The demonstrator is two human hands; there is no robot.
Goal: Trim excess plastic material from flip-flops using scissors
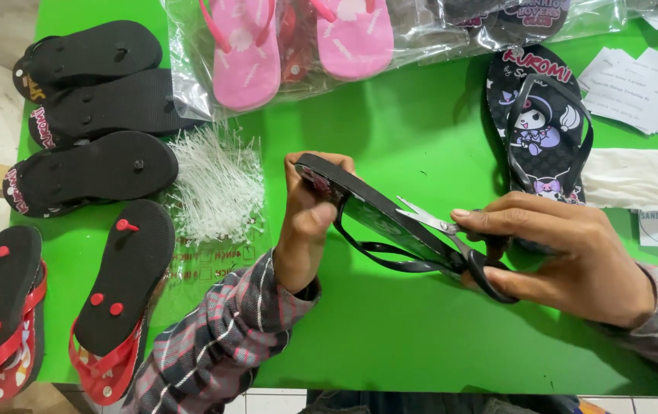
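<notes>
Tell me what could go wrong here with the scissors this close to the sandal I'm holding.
The scissors in the right hand point their open blades toward the left hand, whose thumb lies on the black sandal; a slip might nick it. The blades sit right by the sandal's strap, so a careless snip could cut the strap. The sandal is held up on edge by one end only, so it may twist in that grip.

- I'm working at a small sandal-packing workshop: a green table (421, 337).
- Flip-flops in clear bags (283, 46), loose tag fasteners (218, 184), paper labels (639, 88) are lying around.
</notes>
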